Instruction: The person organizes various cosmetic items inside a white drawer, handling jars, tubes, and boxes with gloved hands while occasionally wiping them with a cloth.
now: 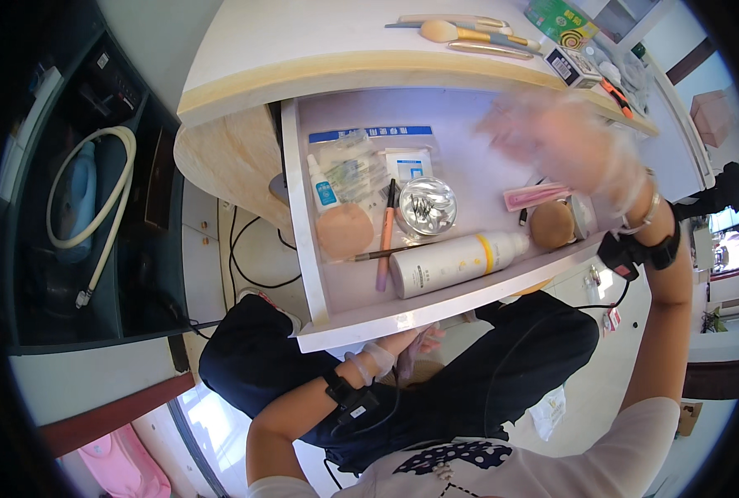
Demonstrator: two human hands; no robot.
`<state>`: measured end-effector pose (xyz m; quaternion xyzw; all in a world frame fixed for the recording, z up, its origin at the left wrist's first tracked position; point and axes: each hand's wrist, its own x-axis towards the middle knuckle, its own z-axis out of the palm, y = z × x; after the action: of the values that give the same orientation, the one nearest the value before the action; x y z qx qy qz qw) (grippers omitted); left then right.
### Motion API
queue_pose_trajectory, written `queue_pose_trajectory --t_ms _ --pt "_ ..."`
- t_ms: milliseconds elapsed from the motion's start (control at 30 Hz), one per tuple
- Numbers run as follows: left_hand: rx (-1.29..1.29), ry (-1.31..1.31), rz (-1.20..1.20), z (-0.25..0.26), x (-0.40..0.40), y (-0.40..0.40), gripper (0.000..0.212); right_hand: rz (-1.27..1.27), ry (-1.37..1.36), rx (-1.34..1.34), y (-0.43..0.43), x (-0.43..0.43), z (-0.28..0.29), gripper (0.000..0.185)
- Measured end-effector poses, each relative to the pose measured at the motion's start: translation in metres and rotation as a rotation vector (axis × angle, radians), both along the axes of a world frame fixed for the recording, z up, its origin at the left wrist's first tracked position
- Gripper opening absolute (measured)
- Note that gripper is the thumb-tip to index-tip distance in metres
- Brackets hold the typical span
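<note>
My right hand (559, 146), in a clear plastic glove, is blurred by motion over the right half of a pulled-out white drawer (450, 306). Whether its fingers hold anything is not visible. Below it lie a pink plastic item (534, 197) and a round tan sponge or puff (551, 224). Partly hidden beneath the drawer front is my gloved left hand (416, 343); its grip cannot be made out. Along the drawer front lies a white spray bottle (460, 264). Behind it are a round clear-lidded tin (428, 206), an orange pen (386, 239), a peach disc (344, 231) and a small dropper bottle (323, 187).
Makeup brushes (469, 34), a green box (561, 23), a small carton (572, 65) and an orange-black utility knife (617, 98) lie on the tabletop (295, 37) above. A dark shelf at left holds a coiled cream hose (130, 180). Cables (235, 249) hang beside the drawer.
</note>
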<state>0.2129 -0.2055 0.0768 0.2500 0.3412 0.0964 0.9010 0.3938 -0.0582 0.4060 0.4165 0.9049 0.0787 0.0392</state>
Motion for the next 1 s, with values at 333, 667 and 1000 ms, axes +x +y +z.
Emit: queue_pose_trajectory --t_ms 333,667,1000 --pt "0.04 0.008 -0.028 0.009 0.002 0.002 0.048 0.023 -0.318 -0.016 0.065 -0.072 -0.098 0.009" --pt "-0.001 -0.123 0.066 0.008 -0.007 -0.006 0.043 -0.003 -0.188 0.067 -0.038 -0.009 0.006 0.014" --pt "-0.256 -0.238 0.099 -0.02 -0.011 -0.014 0.044 -1.085 -0.87 -0.165 -0.239 0.169 0.051 0.038"
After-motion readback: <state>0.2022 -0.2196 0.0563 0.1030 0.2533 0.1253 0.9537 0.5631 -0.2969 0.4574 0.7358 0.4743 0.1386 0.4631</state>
